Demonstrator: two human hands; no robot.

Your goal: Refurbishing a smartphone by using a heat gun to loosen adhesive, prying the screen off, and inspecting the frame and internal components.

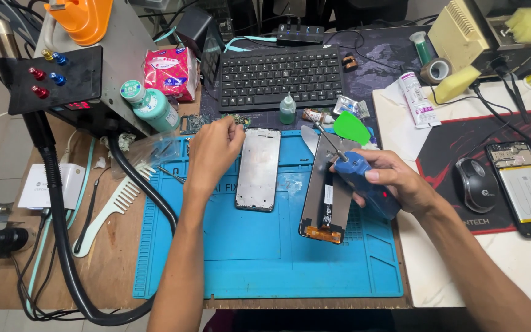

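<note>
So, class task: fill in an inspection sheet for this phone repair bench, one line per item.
Surface: blue repair mat on a wooden bench.
Job's things: phone frame; screen panel.
Clutter: keyboard, comb, green pick, mouse.
Grippers: left hand at the frame's top corner; right hand holds a blue tool.
Cables: black hose.
Surroundings: nothing seen.

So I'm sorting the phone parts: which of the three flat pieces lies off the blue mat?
The opened phone with its yellowish battery exposed, on the red-and-black mouse pad beside the mouse. The silver frame and dark screen panel lie on the blue mat.
</note>
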